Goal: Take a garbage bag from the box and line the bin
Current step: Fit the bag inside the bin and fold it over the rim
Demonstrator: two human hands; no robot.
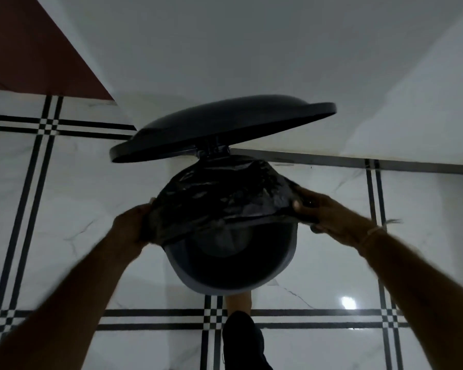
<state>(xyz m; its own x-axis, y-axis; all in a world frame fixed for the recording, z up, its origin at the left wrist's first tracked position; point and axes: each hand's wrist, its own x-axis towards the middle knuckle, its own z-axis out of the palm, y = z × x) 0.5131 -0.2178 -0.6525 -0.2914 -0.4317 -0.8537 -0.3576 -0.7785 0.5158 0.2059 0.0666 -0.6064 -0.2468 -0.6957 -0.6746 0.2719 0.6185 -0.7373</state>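
Observation:
A round grey pedal bin (254,285) stands on the floor with its dark lid (219,126) tilted up behind it. A black garbage bag (225,193) is stretched across the far half of the bin's mouth. My left hand (130,222) grips the bag's left edge at the bin's left rim. My right hand (323,212) grips the bag's right edge at the right rim. The near half of the bin's mouth is uncovered and its dark inside shows. The box is not in view.
The floor (91,198) is glossy white tile with black checked lines. A white wall (251,49) rises right behind the bin, and a dark red surface (24,44) fills the upper left. My foot (242,329) in dark clothing rests at the bin's front base.

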